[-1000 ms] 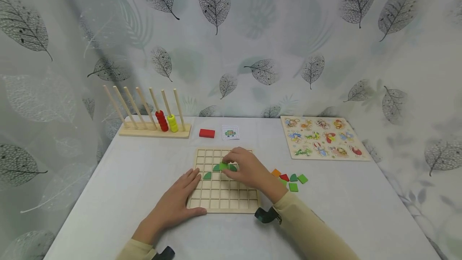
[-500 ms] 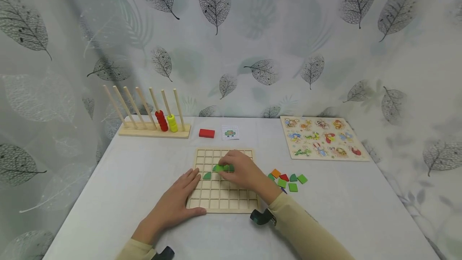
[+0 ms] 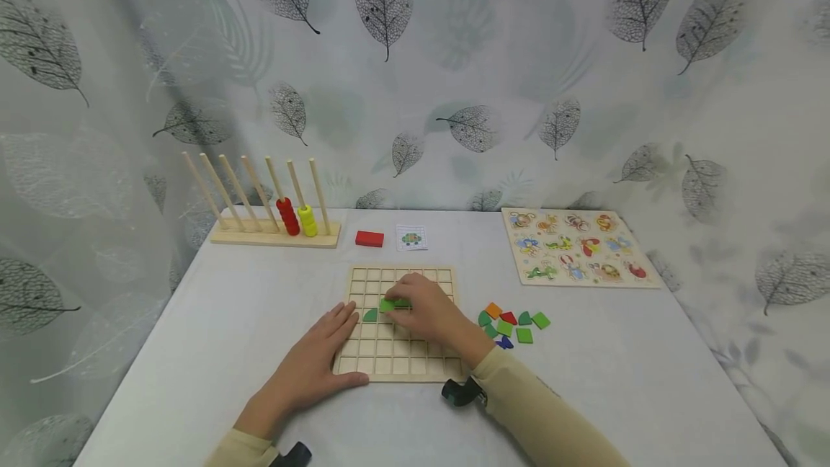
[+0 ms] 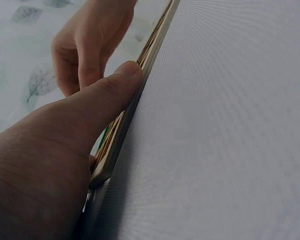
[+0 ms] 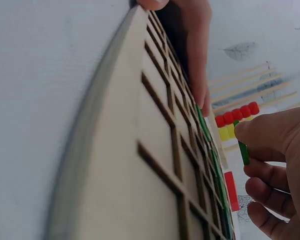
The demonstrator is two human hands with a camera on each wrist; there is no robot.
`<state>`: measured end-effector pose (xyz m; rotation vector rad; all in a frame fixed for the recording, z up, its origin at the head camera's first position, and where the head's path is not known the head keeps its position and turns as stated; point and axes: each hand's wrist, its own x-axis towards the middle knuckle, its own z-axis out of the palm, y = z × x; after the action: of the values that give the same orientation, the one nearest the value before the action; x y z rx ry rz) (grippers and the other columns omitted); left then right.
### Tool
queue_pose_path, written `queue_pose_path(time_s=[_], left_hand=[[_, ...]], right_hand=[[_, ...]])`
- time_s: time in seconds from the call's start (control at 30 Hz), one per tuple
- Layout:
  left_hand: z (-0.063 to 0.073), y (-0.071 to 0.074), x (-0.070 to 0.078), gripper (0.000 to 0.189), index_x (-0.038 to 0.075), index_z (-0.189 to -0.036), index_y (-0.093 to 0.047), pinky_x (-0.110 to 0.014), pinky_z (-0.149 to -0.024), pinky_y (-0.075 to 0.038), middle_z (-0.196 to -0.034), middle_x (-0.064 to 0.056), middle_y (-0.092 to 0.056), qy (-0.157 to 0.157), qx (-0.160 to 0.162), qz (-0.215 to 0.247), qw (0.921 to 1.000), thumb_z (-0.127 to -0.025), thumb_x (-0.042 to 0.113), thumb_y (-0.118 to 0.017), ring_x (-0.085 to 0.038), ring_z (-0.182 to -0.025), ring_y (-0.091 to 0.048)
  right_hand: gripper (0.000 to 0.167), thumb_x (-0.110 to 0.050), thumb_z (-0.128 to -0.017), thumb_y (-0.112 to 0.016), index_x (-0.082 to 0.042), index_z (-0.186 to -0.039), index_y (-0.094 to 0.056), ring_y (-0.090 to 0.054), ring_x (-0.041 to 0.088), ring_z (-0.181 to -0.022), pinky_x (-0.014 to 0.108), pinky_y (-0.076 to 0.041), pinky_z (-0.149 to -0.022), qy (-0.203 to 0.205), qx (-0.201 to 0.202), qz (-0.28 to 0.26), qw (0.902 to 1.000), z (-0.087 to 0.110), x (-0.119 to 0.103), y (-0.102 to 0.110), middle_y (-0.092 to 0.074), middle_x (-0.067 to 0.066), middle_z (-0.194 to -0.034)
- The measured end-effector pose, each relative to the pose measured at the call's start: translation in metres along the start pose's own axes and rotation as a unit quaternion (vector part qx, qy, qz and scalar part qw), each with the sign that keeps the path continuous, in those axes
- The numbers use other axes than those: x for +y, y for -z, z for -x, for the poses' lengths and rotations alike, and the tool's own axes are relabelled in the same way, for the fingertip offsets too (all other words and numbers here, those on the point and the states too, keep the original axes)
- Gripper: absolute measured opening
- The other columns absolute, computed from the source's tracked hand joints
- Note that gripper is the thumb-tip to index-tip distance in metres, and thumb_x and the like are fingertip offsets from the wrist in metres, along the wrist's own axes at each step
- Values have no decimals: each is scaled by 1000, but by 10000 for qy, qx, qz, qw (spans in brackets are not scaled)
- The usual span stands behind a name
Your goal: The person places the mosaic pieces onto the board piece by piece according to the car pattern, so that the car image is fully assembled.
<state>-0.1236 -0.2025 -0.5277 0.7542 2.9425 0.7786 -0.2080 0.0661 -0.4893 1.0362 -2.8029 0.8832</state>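
The right hand (image 3: 428,312) pinches a green square tile (image 5: 244,154) just above the grid board (image 3: 400,365), toward its 11 o'clock, hiding cells beneath. Apart from it, the left hand (image 3: 314,355) rests straight-fingered on the board's edge at 8. Out from the board, loose tiles (image 3: 504,328) lie at 3, a picture puzzle (image 3: 579,249) at 2, a card (image 3: 411,238) (green figure, details too small to read) at 12, a red block (image 3: 369,239) at 11, a bead abacus (image 3: 272,234) at 10.
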Motion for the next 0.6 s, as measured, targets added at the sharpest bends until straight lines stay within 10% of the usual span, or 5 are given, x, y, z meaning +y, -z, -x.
queue_pose_path(time_s=[0.6], left_hand=[[-1, -2, -1, 116, 7, -169, -38, -55, -127, -30, -178, -3, -27, 31, -24, -11, 10000, -86, 81, -72, -27, -165, -19]], right_hand=[[24, -29, -97, -85, -15, -116, -83, -57, 11, -100, 27, -54, -89, 202, 127, 832, 9962, 3, 4, -17, -68, -7, -106]])
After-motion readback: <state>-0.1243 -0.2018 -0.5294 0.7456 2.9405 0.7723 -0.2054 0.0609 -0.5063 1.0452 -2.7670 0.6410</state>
